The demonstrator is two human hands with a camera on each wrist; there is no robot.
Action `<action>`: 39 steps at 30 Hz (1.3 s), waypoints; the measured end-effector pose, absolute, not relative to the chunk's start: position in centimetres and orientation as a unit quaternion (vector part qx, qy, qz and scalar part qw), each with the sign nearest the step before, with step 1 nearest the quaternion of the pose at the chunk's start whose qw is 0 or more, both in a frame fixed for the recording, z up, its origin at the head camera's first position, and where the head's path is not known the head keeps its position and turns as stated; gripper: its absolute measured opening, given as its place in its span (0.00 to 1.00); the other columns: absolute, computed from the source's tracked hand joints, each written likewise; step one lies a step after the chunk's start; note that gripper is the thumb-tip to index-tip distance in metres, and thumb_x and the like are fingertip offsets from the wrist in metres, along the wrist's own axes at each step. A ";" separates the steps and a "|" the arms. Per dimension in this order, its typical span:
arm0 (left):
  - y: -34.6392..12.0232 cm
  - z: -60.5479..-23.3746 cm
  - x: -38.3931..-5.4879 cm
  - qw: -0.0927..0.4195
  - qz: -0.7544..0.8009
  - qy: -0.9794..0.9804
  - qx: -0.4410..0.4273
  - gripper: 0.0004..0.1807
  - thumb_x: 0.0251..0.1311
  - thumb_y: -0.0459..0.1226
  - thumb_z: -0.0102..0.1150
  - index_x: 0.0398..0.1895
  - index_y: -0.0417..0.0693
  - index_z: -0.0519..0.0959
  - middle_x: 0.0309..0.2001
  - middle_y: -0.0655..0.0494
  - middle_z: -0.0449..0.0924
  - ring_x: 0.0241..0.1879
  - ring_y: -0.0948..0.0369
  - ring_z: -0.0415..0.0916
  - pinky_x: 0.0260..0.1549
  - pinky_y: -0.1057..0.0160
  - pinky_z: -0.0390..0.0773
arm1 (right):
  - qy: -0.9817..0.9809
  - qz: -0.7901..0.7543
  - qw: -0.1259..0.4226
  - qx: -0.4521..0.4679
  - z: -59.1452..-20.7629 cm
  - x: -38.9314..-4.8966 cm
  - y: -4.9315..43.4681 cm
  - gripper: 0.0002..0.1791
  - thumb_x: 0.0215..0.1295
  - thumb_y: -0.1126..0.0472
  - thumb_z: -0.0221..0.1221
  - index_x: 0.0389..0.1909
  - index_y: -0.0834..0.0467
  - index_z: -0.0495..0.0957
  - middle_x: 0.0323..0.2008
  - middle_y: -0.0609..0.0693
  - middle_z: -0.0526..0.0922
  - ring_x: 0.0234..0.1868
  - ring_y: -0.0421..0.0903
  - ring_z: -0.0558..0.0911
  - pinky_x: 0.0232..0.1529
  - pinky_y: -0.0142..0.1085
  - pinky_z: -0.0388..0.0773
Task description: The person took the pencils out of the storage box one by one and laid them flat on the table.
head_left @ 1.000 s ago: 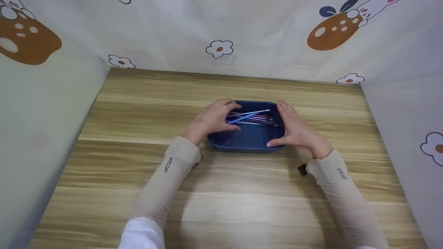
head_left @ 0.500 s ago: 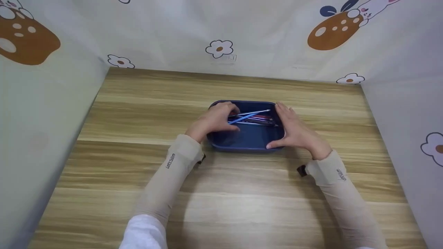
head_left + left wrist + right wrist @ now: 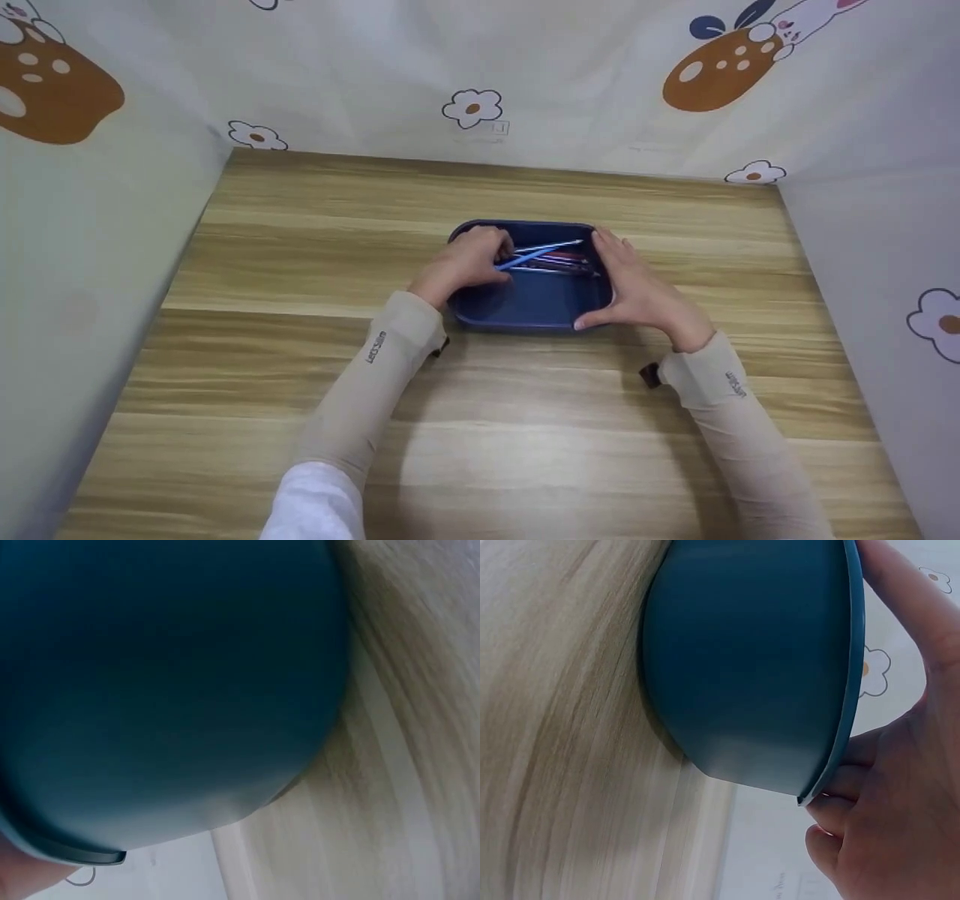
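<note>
In the head view, a dark blue plastic box (image 3: 525, 325) with rounded corners stands on the table. Several pens lie along its far side, a light blue pen (image 3: 529, 258) slanting across the others. My left hand (image 3: 465, 259) reaches over the box's left end, fingers bent down at the pens' left ends, thumb apart; the fingertips are hidden. My right hand (image 3: 643, 291) holds the right end, thumb on the near rim and fingers at the far corner. The right wrist view has the box wall (image 3: 757, 667) beside that hand. The box's outer wall (image 3: 172, 705) fills most of the left wrist view.
The wood-grain table (image 3: 480, 450) extends around the box. A pale printed curtain (image 3: 360, 75) rises behind the table, and pale walls (image 3: 870, 247) close in both sides.
My left hand has slid from the box's left rim further inward and down toward the pens, its fingers bending more. My right hand stays at the right end; the pens look unmoved.
</note>
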State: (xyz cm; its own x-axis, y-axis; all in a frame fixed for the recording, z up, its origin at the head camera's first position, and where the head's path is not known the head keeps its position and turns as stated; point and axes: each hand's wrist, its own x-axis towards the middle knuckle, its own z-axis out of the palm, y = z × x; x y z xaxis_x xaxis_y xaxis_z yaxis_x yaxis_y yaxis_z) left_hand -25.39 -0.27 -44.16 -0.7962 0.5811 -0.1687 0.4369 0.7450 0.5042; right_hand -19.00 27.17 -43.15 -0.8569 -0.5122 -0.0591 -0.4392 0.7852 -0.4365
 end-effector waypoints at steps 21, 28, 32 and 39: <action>0.2 -45.1 -25.1 0.165 0.186 0.937 0.244 0.08 0.51 0.31 0.61 0.35 0.48 0.76 0.34 0.56 0.77 0.34 0.61 0.74 0.34 0.63 0.75 | 0.947 -0.196 0.106 -0.230 -43.2 -19.0 26.8 0.75 0.31 0.25 0.65 0.73 0.63 0.40 0.74 0.59 0.40 0.74 0.53 0.40 0.72 0.49 0.42; 0.1 -44.7 -24.9 0.172 0.214 0.928 0.252 0.07 0.52 0.32 0.61 0.34 0.48 0.76 0.35 0.56 0.78 0.34 0.61 0.75 0.34 0.63 0.75 | 0.948 -0.194 0.108 -0.227 -43.0 -18.9 26.9 0.75 0.31 0.25 0.65 0.73 0.63 0.40 0.74 0.59 0.40 0.74 0.55 0.40 0.71 0.50 0.43; 0.1 -44.4 -24.8 0.163 0.232 0.924 0.258 0.07 0.51 0.32 0.60 0.33 0.49 0.76 0.33 0.57 0.79 0.33 0.62 0.75 0.33 0.64 0.74 | 0.946 -0.201 0.105 -0.231 -43.1 -18.9 27.1 0.75 0.31 0.27 0.67 0.73 0.63 0.40 0.74 0.59 0.39 0.74 0.56 0.41 0.71 0.51 0.43; 0.0 -43.9 -24.6 0.149 0.252 0.916 0.272 0.07 0.50 0.32 0.60 0.33 0.49 0.76 0.33 0.57 0.79 0.33 0.63 0.76 0.35 0.65 0.75 | 0.945 -0.203 0.101 -0.236 -43.1 -18.8 27.3 0.75 0.31 0.28 0.68 0.73 0.64 0.40 0.74 0.59 0.39 0.74 0.55 0.40 0.71 0.50 0.42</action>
State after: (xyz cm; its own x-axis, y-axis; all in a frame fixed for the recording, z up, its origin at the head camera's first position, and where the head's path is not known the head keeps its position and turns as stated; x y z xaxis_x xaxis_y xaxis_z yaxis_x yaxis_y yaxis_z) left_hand -24.56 0.03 -43.86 -0.8070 0.5745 -0.1365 0.4237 0.7244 0.5439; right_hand -18.77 27.26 -43.09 -0.8679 -0.4875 -0.0948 -0.4054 0.8057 -0.4319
